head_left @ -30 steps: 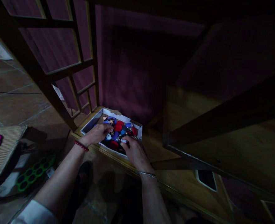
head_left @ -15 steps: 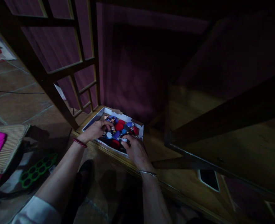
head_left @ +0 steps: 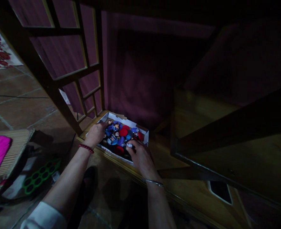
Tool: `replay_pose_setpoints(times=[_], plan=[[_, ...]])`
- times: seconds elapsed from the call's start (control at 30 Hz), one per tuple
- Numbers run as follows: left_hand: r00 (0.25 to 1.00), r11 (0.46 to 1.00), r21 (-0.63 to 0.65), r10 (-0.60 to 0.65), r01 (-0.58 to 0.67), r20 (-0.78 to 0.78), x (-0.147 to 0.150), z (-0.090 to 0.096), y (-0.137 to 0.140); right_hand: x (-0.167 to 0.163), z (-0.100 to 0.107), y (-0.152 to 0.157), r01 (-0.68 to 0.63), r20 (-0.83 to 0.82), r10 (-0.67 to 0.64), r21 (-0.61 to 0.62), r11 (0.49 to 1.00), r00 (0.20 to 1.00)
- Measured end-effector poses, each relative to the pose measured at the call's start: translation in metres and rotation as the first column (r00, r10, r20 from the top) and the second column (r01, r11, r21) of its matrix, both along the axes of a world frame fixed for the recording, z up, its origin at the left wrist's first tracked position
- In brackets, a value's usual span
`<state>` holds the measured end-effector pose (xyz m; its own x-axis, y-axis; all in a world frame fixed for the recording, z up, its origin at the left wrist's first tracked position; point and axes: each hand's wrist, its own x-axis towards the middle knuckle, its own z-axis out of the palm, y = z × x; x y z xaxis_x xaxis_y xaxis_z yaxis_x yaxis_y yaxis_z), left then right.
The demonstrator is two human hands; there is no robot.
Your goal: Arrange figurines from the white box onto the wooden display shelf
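- Open box (head_left: 129,121) on wooden ledge (head_left: 164,154), loaded with mixed red and blue figures (head_left: 117,126)
- Right hand (head_left: 141,156) pinches a pale piece (head_left: 129,145), near right in box
- Left hand (head_left: 96,133) at far-left figures, can't tell if gripping
- Looks midway: one piece picked, others lying loose

left arm (head_left: 69,173) is slanting inward; left hand (head_left: 95,135) is facing palm-down; right arm (head_left: 158,203) is pointing forward; right hand (head_left: 141,156) is curling its fingers
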<state>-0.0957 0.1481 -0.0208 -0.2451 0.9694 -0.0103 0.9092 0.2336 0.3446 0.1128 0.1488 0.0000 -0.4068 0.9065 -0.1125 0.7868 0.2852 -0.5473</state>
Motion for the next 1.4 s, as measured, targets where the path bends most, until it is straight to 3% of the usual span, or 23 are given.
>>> replay_pose_setpoints(times=[0.4,0.67,0.83,1.07,1.4], plan=[[0.999,0.998,0.029,-0.047,0.047,0.014,0.002,-0.009,0.007,0.0,0.001,-0.001,0.041,-0.025,-0.041,-0.022,0.999,0.999],[0.991,0.991,0.01,-0.135,0.135,-0.019,0.008,0.0,0.003,0.001,-0.004,-0.001,0.08,0.02,-0.079,-0.021,0.997,0.997],[0.968,0.971,0.02,-0.237,0.24,-0.076,0.017,0.001,0.004,0.002,-0.007,-0.001,0.078,-0.032,-0.078,-0.012,0.997,0.996],[0.945,0.936,0.131,-0.323,0.326,-0.044,0.029,-0.013,0.008,0.007,-0.017,0.003,0.049,-0.088,-0.042,0.074,0.996,0.995],[0.903,0.887,0.171,-0.421,0.43,-0.085,0.059,-0.012,0.013,0.009,-0.016,0.001,0.152,-0.095,-0.143,0.104,0.983,0.985]])
